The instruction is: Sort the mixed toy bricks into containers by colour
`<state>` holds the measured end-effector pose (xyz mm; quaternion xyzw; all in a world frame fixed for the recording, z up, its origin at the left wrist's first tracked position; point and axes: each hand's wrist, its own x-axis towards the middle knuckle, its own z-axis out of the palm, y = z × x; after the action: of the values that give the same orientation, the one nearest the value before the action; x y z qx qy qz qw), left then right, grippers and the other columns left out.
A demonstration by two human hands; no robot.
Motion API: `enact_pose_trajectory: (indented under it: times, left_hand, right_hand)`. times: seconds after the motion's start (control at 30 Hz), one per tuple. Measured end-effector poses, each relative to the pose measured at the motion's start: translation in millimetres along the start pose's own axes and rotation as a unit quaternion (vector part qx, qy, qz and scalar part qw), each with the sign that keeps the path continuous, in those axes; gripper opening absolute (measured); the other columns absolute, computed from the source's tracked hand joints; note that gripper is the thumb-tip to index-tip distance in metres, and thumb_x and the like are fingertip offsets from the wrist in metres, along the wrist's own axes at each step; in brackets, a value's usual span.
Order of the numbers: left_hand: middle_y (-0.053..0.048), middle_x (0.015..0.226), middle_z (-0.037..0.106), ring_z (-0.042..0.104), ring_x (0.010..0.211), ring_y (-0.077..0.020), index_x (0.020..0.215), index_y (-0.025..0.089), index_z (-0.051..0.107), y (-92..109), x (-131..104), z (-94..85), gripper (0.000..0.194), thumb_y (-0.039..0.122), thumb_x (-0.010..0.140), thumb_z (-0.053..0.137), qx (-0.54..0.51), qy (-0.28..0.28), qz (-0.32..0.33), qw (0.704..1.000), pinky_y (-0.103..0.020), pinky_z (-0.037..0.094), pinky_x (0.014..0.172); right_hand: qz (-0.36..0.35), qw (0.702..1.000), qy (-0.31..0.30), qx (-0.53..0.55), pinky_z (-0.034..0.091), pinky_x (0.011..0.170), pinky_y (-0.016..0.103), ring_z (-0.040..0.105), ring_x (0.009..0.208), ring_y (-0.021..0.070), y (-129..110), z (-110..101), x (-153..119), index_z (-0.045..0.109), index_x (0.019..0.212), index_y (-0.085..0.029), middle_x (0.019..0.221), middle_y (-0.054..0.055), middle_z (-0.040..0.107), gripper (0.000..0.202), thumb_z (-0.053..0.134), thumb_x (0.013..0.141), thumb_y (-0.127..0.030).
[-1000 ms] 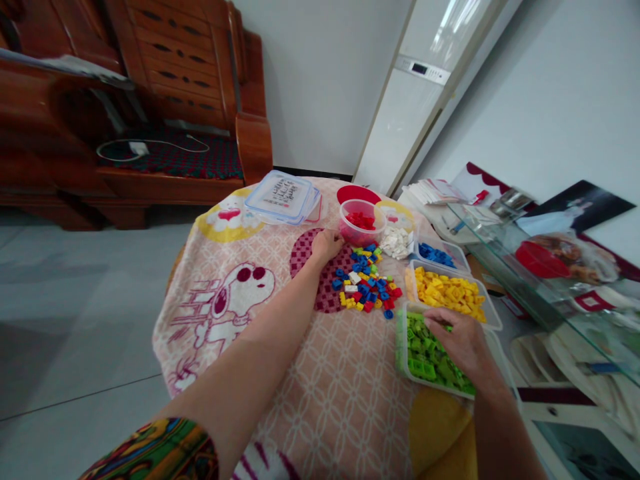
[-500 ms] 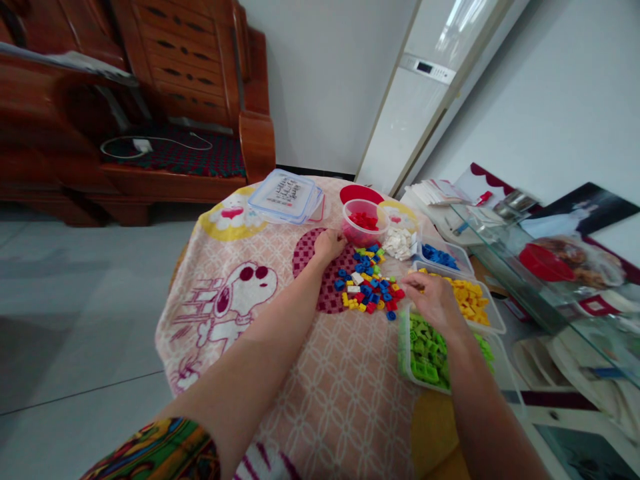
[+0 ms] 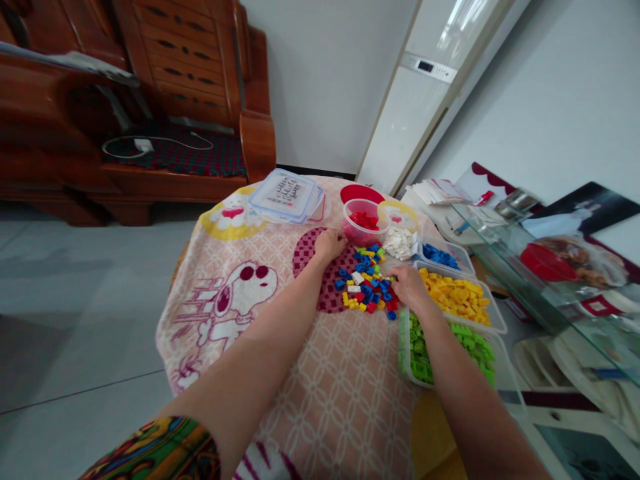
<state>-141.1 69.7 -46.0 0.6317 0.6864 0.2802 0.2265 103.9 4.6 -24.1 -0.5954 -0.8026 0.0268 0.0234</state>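
A loose pile of mixed bricks [image 3: 369, 287], in blue, yellow, red, white and green, lies on the patterned tablecloth [image 3: 330, 373]. Left of the pile, by the bowl of red bricks [image 3: 363, 221], my left hand [image 3: 330, 246] is closed; what its fingers hold, if anything, is too small to tell. At the pile's right edge my right hand [image 3: 409, 287] has its fingers pressed together, their tips on or just over the bricks. Beside it stand a box of yellow bricks [image 3: 457, 297] and a box of green bricks [image 3: 470, 343], the latter partly under my right forearm.
White bricks [image 3: 400, 243] lie behind the pile, near a box of blue bricks [image 3: 440, 257]. Stacked clear lids [image 3: 286, 195] rest at the table's back left, and a red lid [image 3: 361, 194] behind the bowl. A glass shelf [image 3: 540, 287] borders the right side.
My right hand has moved left from the edge of the yellow box to the right side of the mixed pile. My left hand has stayed in place.
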Motion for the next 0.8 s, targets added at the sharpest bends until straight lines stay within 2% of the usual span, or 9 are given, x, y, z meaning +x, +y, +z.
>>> enact_pose_trajectory:
  times: [0.13, 0.27, 0.4, 0.5, 0.63, 0.8]
  left_hand:
    - [-0.007, 0.093, 0.08, 0.072, 0.095, -0.0212, 0.104, 0.021, 0.081, 1.0, -1.1, -0.9, 0.026, 0.028, 0.093, 0.058, 0.001, 0.0, 0.0, 1.0, -0.027, 0.051, 0.085]
    - [-0.007, 0.091, 0.08, 0.072, 0.093, -0.0194, 0.103, 0.021, 0.081, 0.9, -1.2, -0.8, 0.027, 0.029, 0.094, 0.058, -0.001, -0.002, 0.006, 1.0, -0.024, 0.051, 0.083]
    - [-0.006, 0.094, 0.081, 0.072, 0.093, -0.0195, 0.104, 0.021, 0.081, 1.0, -1.0, -0.7, 0.028, 0.028, 0.094, 0.056, 0.006, -0.003, 0.007, 1.0, -0.025, 0.051, 0.082]
    - [-0.006, 0.096, 0.081, 0.072, 0.096, -0.0202, 0.104, 0.021, 0.081, 1.9, -1.8, -1.8, 0.028, 0.028, 0.094, 0.057, 0.016, -0.004, 0.005, 1.0, -0.025, 0.052, 0.084]
    - [-0.007, 0.094, 0.081, 0.072, 0.097, -0.0211, 0.105, 0.021, 0.081, 2.8, -3.2, -3.5, 0.029, 0.03, 0.094, 0.056, 0.018, -0.005, 0.005, 1.0, -0.026, 0.052, 0.085]
    - [-0.007, 0.096, 0.081, 0.073, 0.1, -0.0215, 0.104, 0.022, 0.081, 2.7, -3.8, -4.3, 0.028, 0.028, 0.093, 0.056, 0.014, -0.001, 0.006, 1.0, -0.025, 0.052, 0.086]
  right_hand:
    - [-0.002, 1.0, 0.018, 0.0, 0.05, 0.101, 0.036, 0.07, 0.109, 0.0259, 0.0, 3.8, -1.9, 0.081, 0.105, -0.017, 0.112, 0.013, 0.078, 0.037, 0.054, 0.082, -0.007]
    - [-0.002, 0.998, 0.056, 0.019, 0.051, 0.092, 0.034, 0.071, 0.101, 0.025, 2.3, 6.5, -3.1, 0.081, 0.102, -0.019, 0.104, 0.011, 0.079, 0.03, 0.056, 0.086, -0.013]
    - [-0.017, 0.996, 0.082, 0.037, 0.05, 0.08, 0.032, 0.071, 0.087, 0.0241, 3.1, 7.5, -4.5, 0.079, 0.086, -0.02, 0.088, 0.01, 0.078, 0.022, 0.057, 0.089, -0.022]
    - [-0.014, 0.993, 0.103, 0.049, 0.048, 0.075, 0.032, 0.07, 0.079, 0.0246, 2.3, 7.2, -4.7, 0.077, 0.077, -0.02, 0.081, 0.01, 0.077, 0.023, 0.058, 0.089, -0.026]
    - [-0.007, 0.984, 0.142, 0.111, 0.05, 0.077, 0.034, 0.071, 0.079, 0.0247, 2.3, 2.6, -5.5, 0.078, 0.081, -0.022, 0.085, 0.008, 0.079, 0.022, 0.057, 0.084, -0.024]
    - [0.0, 0.966, 0.174, 0.191, 0.053, 0.081, 0.035, 0.072, 0.082, 0.0251, 4.9, -14.1, -15.9, 0.081, 0.086, -0.022, 0.087, 0.007, 0.081, 0.029, 0.053, 0.082, -0.028]
